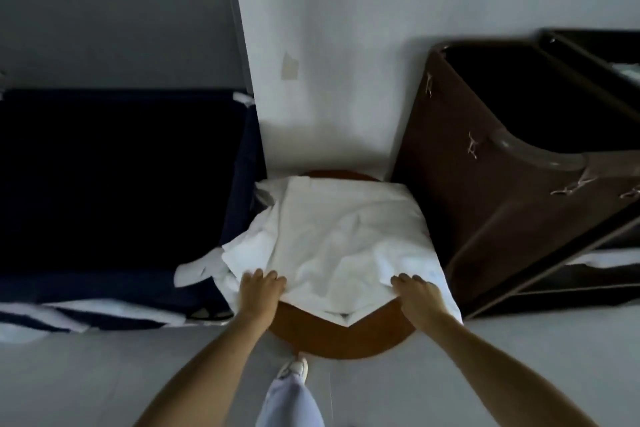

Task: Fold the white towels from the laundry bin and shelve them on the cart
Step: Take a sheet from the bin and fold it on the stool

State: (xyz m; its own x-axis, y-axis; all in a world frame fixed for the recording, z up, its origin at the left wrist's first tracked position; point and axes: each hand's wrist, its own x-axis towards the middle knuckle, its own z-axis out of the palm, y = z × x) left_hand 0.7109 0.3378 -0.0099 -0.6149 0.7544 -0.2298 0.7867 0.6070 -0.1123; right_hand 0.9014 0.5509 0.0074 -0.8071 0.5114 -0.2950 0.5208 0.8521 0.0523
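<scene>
A white towel (343, 239) lies spread and wrinkled over a round brown wooden table (332, 340). My left hand (259, 291) pinches the towel's near left edge. At the near right corner my right hand (417, 295) grips the cloth too. The dark blue laundry bin (239, 184) stands to the left; its inside is too dark to see. More white cloth (197, 270) hangs over the bin's near right corner. The brown cart (485, 191) stands to the right, with a white towel (609, 258) on a lower shelf.
A white wall corner (311, 45) rises just behind the table. White cloth (97, 310) drapes over the bin's near rim. My leg and white shoe (294, 371) are on the pale floor under the table's front edge.
</scene>
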